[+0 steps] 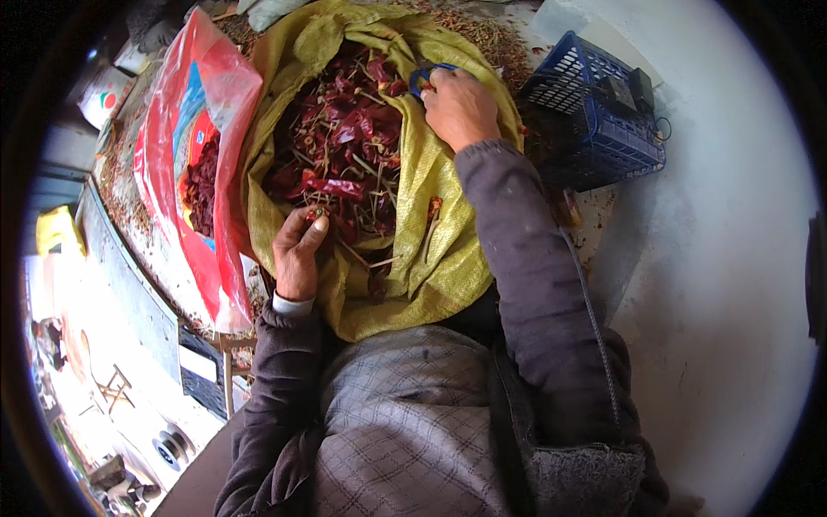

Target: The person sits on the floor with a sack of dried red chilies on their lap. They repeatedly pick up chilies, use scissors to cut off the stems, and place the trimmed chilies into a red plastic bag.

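A yellow woven sack [446, 239] stands open before me, its mouth rolled back. Dried red chili peppers [368, 123] with pale stems fill it. At the near left of its mouth, my left hand [298, 255] pinches a dried chili pepper [316, 214] between thumb and fingers. My right hand [462, 106] is closed over the far right part of the sack, around a tool with blue loop handles [417, 81], apparently scissors; its blades are hidden. A cut stem with a red cap [431, 223] lies on the sack's right fold.
To the left stands a red and clear plastic bag [223, 84] holding dark red chili pieces [205, 187]. A blue plastic crate [601, 123] sits at the right by a pale wall [723, 213]. Stems and scraps [478, 39] litter the floor behind the sack.
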The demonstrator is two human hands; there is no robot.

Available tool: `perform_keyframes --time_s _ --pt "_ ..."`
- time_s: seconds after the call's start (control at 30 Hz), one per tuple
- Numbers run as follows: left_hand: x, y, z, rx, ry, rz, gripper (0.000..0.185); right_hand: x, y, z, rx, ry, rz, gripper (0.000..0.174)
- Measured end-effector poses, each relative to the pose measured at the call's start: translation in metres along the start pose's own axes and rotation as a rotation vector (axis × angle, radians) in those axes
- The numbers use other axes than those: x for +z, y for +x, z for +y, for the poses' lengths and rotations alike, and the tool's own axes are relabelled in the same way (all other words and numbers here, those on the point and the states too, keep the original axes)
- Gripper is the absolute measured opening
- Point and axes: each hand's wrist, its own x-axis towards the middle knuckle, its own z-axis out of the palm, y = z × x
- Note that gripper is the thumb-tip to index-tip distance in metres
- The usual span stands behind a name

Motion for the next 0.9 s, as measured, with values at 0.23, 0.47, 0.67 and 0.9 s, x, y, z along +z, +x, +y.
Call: perform_keyframes --time_s 0.23,0.47,0.67,0.9 --pt "0.001 0.001 -0.003 -0.054 -0.117 0.005 0.019 0.010 0.044 0.003 0.027 -0.210 -0.346 0.039" --pt "0.003 -0.003 0.003 -0.023 0.043 -0.014 0.022 0.006 0.048 0.003 0.043 -0.169 -0.454 0.042" --pt "0.009 -0.006 0.011 -0.021 0.038 -0.038 0.024 -0.030 0.033 -0.012 0.124 -0.137 -0.339 0.041" --pt "0.019 -0.002 0.022 -0.023 -0.037 -0.046 0.023 -0.066 -0.048 -0.026 0.180 0.256 -0.109 0.050"
